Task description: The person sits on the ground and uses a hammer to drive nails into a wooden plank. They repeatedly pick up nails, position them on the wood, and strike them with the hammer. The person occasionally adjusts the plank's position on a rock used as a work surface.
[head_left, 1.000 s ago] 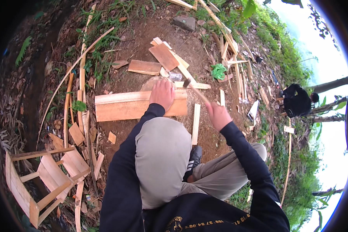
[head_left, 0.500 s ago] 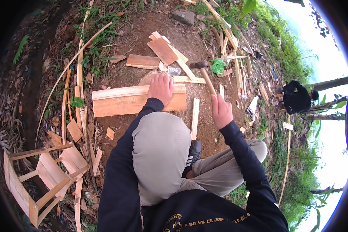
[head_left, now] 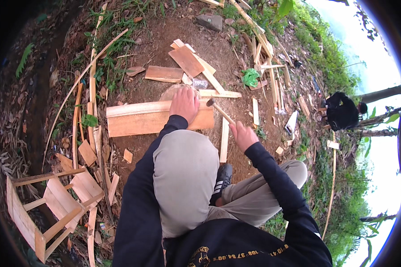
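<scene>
One board under the left hand; one hammer in the right.
The right hand point(head_left: 245, 137), forearm angled inward from the lower right, is closed around the handle of the hammer point(head_left: 223, 113), whose head sits at the right end of the board point(head_left: 138, 127), contact not determinable; the left hand point(head_left: 185, 104), reaching past one raised knee point(head_left: 186, 173), lies back upward on the board, fingers toward its far edge; whether they grip cannot be told; beyond: one handsaw point(head_left: 291, 123), one green plastic bag point(head_left: 251, 77); farther right, one other person point(head_left: 341, 111).
</scene>
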A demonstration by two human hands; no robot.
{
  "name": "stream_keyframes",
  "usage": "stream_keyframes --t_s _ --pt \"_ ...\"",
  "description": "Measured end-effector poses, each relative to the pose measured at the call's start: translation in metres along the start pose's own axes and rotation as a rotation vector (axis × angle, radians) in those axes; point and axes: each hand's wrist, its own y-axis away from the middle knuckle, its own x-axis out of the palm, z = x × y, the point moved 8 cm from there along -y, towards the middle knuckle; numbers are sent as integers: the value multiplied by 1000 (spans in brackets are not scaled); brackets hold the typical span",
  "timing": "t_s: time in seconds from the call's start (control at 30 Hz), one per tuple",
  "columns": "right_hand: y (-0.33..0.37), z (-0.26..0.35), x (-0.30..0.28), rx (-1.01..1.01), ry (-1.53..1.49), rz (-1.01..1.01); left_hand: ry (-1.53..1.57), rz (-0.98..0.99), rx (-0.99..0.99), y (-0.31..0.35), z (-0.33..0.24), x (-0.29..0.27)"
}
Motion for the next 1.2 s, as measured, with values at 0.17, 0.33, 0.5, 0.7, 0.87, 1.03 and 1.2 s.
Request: stream_keyframes --t_s 0.17,0.33,0.5,0.7,0.87,1.03,1.2 --pt "-18 25 -31 148 -250 39 17 -30 3 9 13 -8" --pt "9 -17 18 189 -160 75 58 -25 1 -2 -2 -1" --pt "-7 13 -19 224 -275 70 28 -40 -1 4 13 -9" --pt "19 -5 16 201 -184 89 3 22 -3 1 1 1" --pt "25 -2 20 175 -313 24 18 -21 2 6 5 -3" --pt "44 -29 19 489 -521 -108 186 66 117 3 -3 -23" --pt "47 -41 27 621 -654 -194 -2 191 335 9 7 -50"
